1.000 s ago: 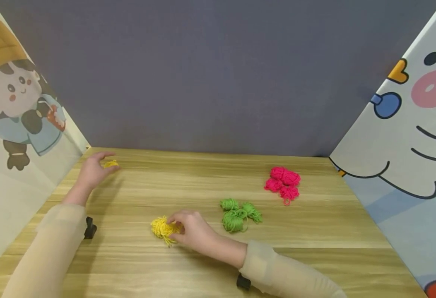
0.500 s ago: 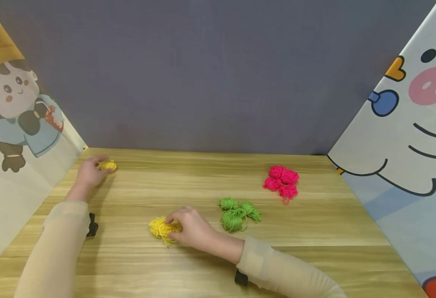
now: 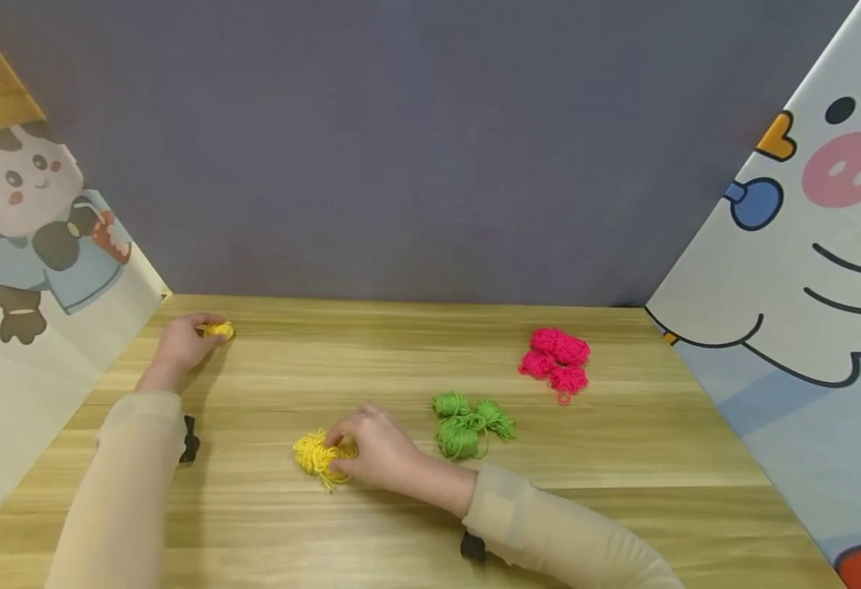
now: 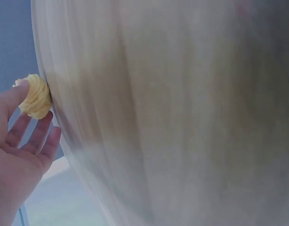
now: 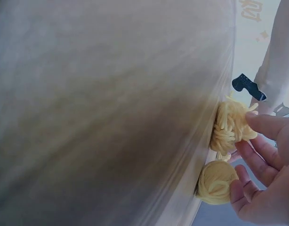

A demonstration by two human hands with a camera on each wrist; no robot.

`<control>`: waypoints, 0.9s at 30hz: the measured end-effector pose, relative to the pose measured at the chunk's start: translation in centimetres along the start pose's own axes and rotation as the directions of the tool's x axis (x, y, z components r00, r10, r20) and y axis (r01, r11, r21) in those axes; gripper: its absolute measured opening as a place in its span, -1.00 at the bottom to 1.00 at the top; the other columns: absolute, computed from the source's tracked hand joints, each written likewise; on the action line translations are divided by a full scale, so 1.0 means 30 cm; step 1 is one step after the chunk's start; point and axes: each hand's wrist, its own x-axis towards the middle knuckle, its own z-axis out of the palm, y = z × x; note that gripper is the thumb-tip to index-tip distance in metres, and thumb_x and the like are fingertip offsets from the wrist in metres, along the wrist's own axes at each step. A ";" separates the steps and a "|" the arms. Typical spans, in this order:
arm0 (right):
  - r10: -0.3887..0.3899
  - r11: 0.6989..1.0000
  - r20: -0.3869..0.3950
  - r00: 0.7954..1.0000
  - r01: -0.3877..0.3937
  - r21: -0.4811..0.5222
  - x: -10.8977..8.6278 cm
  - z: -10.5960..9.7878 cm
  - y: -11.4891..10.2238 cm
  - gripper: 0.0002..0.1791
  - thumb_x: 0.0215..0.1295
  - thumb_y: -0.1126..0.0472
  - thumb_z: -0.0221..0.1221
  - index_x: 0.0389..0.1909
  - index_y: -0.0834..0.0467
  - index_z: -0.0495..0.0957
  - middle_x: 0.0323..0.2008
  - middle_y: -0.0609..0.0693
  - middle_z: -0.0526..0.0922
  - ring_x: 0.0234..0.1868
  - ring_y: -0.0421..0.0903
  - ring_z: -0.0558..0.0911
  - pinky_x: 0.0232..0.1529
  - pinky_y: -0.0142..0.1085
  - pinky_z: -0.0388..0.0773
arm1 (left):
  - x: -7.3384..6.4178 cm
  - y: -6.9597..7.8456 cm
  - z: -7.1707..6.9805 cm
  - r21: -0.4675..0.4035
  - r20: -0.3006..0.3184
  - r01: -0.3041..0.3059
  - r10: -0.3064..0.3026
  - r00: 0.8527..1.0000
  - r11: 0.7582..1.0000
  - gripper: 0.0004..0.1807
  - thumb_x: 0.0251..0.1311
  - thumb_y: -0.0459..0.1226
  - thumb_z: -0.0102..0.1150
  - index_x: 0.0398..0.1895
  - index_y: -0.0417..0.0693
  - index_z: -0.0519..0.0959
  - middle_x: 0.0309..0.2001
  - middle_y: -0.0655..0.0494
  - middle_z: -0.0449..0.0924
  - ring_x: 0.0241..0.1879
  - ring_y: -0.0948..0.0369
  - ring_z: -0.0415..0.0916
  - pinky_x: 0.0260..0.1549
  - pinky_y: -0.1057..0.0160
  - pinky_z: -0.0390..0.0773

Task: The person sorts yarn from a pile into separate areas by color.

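Note:
At the far left of the table, my left hand [image 3: 182,342] pinches a small yellow yarn ball [image 3: 221,330]. The left wrist view has the thumb on top of that ball [image 4: 37,98], with the other fingers partly behind it. Front and centre, my right hand [image 3: 382,451] holds a loose yellow yarn bundle [image 3: 315,454] between thumb and fingers. A second, rounder yellow yarn ball [image 5: 215,182] sits by its lower fingers in the right wrist view; from the head, the hand partly covers this cluster.
Several green yarn bundles [image 3: 459,435] lie right of my right hand. Farther back on the right is a cluster of pink yarn balls [image 3: 557,348]. A grey panel [image 3: 415,164] rises behind the wooden table [image 3: 371,352], with printed panels on both sides.
My left hand's fingers have drawn in around the small yellow yarn ball and the hand has come slightly lower. The right hand stays on its yellow bundle; the view has shifted slightly.

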 end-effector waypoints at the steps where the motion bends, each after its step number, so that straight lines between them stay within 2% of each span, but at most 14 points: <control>1: -0.003 1.000 0.003 1.000 0.003 -0.010 0.001 0.001 -0.001 -0.76 0.00 0.03 0.41 -0.26 -0.08 0.69 -0.23 -0.31 0.69 -0.23 -0.34 0.46 -0.17 -0.53 0.38 | 0.001 0.001 0.000 0.005 0.005 -0.002 0.002 1.000 1.000 -0.62 0.27 -0.26 0.13 0.07 -0.34 0.48 0.10 -0.47 0.38 -0.02 -0.26 0.36 -0.06 -0.20 0.39; 5: -0.016 0.999 0.006 1.000 0.016 -0.041 0.003 0.005 0.000 -0.76 -0.01 0.02 0.41 -0.27 -0.09 0.70 -0.21 -0.31 0.69 -0.24 -0.35 0.46 -0.17 -0.53 0.38 | 0.005 0.011 -0.002 0.035 0.015 -0.011 0.010 1.000 0.999 -0.63 0.26 -0.26 0.14 0.04 -0.35 0.50 0.10 -0.49 0.37 0.00 -0.30 0.37 -0.01 -0.24 0.38; 12: -0.044 0.999 -0.004 0.999 0.044 -0.005 0.004 0.006 0.015 -0.76 -0.05 0.05 0.43 -0.29 -0.07 0.71 -0.24 -0.28 0.70 -0.26 -0.33 0.48 -0.19 -0.55 0.38 | 0.005 0.018 -0.002 0.029 0.023 -0.005 0.004 1.000 1.000 -0.66 0.22 -0.32 0.16 0.02 -0.35 0.51 0.11 -0.48 0.37 0.00 -0.31 0.39 0.01 -0.24 0.38; 27: -0.031 0.999 0.031 0.999 0.030 0.018 0.010 -0.001 0.023 -0.79 -0.06 0.06 0.44 -0.33 -0.09 0.71 -0.29 -0.31 0.70 -0.36 -0.33 0.43 -0.30 -0.58 0.28 | 0.002 0.026 -0.003 0.052 0.026 -0.001 0.000 1.000 0.999 -0.65 0.19 -0.30 0.20 -0.01 -0.35 0.53 0.08 -0.47 0.41 -0.03 -0.28 0.41 -0.04 -0.21 0.41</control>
